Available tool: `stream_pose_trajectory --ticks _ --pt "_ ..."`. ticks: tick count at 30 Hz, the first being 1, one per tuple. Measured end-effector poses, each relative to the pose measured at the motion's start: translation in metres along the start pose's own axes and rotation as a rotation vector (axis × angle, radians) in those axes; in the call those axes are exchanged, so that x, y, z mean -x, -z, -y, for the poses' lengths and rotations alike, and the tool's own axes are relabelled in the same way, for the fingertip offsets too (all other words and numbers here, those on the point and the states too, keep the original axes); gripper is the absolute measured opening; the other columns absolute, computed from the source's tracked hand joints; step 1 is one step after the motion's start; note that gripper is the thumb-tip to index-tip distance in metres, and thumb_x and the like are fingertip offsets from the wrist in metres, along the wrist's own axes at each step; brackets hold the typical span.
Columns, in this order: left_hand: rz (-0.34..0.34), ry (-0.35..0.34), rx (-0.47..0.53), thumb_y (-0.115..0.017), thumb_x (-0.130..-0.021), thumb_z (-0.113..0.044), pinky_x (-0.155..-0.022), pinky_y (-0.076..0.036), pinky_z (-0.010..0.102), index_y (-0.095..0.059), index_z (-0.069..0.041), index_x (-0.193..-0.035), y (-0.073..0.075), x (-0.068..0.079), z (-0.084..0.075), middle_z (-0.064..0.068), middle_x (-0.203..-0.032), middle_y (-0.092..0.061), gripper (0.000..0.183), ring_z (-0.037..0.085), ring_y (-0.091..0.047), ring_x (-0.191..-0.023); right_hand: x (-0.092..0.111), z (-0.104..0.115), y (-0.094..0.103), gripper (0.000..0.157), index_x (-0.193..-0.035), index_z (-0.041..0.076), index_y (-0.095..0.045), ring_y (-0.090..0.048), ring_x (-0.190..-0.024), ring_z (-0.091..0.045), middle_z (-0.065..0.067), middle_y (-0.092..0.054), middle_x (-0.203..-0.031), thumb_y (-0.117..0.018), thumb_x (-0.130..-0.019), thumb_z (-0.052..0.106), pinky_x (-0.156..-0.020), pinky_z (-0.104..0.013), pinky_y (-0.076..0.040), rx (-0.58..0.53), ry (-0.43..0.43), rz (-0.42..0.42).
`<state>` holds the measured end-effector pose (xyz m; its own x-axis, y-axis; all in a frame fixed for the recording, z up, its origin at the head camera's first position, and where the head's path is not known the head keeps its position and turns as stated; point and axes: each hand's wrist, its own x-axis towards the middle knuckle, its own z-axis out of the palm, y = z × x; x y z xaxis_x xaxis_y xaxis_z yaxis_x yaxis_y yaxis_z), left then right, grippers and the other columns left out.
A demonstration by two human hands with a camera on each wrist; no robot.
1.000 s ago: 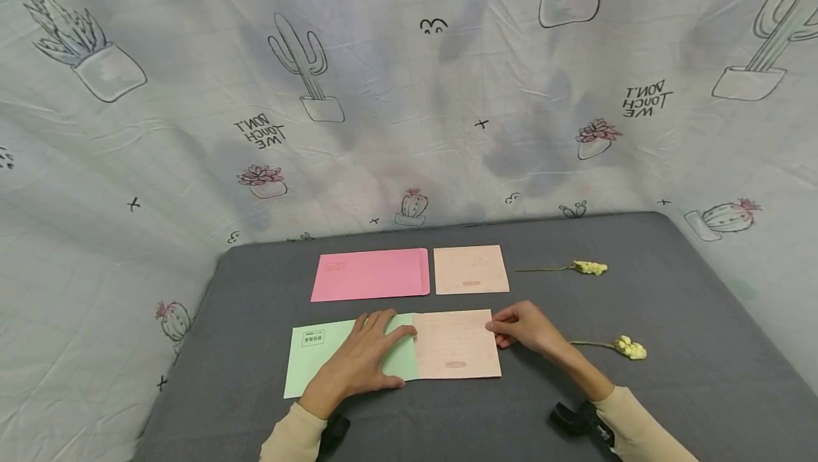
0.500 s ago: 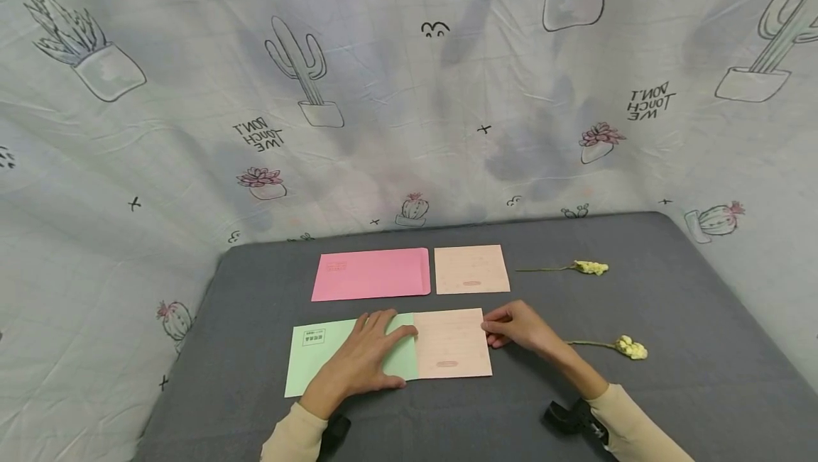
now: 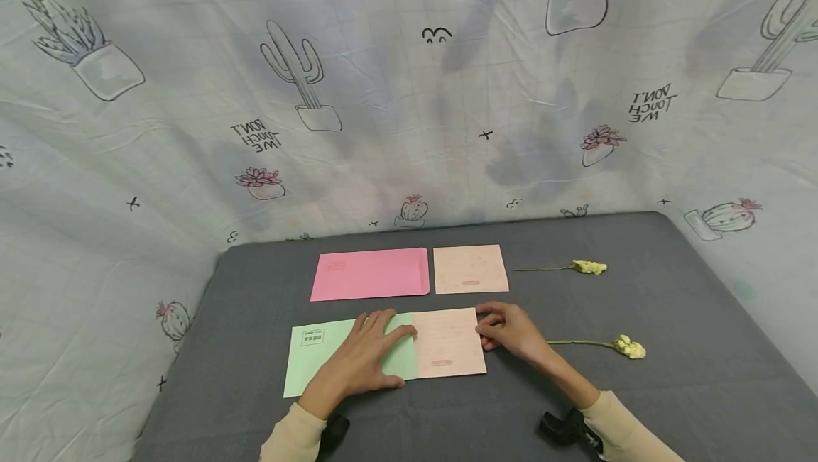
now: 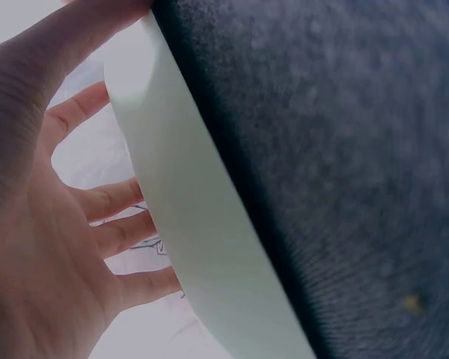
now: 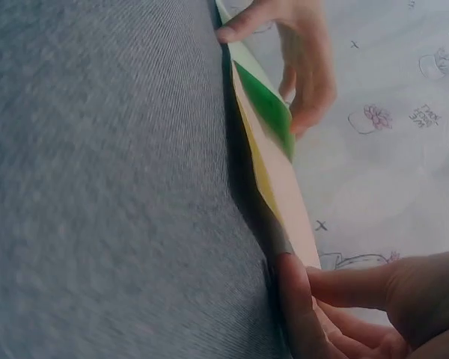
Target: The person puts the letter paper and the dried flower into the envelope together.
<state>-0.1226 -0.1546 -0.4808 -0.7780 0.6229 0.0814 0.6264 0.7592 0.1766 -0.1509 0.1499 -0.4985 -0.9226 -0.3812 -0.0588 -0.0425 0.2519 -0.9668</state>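
Observation:
A mint-green envelope [image 3: 313, 359] lies on the table with my left hand [image 3: 364, 355] resting across it, fingers spread to its far edge and thumb at the near edge. Into its right-hand end runs a pale peach card [image 3: 449, 343], whose left part is hidden inside. My right hand [image 3: 511, 333] pinches the card's right edge between thumb and fingers. In the right wrist view, the envelope's mouth shows a darker green inside [image 5: 269, 108], and the card [image 5: 290, 202] bows slightly off the cloth.
Behind lie a pink envelope [image 3: 371, 274] and another peach card [image 3: 471, 269]. To the right are two yellow dried flower stems, one farther back [image 3: 589, 267] and one nearer [image 3: 629, 347], beyond my right wrist. A grey cloth covers the table [image 3: 409, 426]; a patterned curtain [image 3: 383, 93] hangs behind.
My right hand has moved left, and the peach card has slid farther into the green envelope. The left hand has stayed in place.

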Motion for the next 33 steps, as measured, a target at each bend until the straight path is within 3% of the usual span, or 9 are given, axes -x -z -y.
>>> stream_pose_trajectory --ticks 9,18,33 --pt "0.008 0.000 -0.005 -0.086 -0.065 -0.053 -0.104 -0.034 0.052 -0.055 -0.029 -0.131 0.000 0.000 -0.001 0.012 -0.133 -0.047 0.078 0.028 -0.044 -0.124 0.001 0.005 -0.008 0.035 -0.121 -0.014 -0.056 -0.067 -0.063 -0.019 -0.015 -0.067 -0.088 -0.064 -0.088 -0.009 -0.055 -0.028 -0.056 0.123 -0.037 -0.066" --pt "0.016 -0.010 -0.019 -0.085 -0.067 -0.054 -0.105 -0.034 0.054 -0.054 -0.028 -0.132 -0.003 0.004 -0.001 0.014 -0.135 -0.047 0.076 0.029 -0.045 -0.124 0.001 0.003 -0.020 0.037 -0.119 -0.007 -0.062 -0.064 -0.059 -0.013 -0.011 -0.066 -0.088 -0.068 -0.083 -0.011 -0.054 -0.024 -0.054 0.208 0.010 -0.156" --pt "0.002 -0.020 -0.041 -0.085 -0.066 -0.053 -0.103 -0.036 0.053 -0.053 -0.029 -0.131 -0.005 0.004 -0.001 0.014 -0.134 -0.047 0.077 0.028 -0.045 -0.123 0.005 0.003 -0.024 0.030 -0.115 -0.010 -0.065 -0.065 -0.062 -0.013 -0.010 -0.067 -0.086 -0.069 -0.086 -0.005 -0.057 -0.025 -0.055 0.178 0.038 -0.108"
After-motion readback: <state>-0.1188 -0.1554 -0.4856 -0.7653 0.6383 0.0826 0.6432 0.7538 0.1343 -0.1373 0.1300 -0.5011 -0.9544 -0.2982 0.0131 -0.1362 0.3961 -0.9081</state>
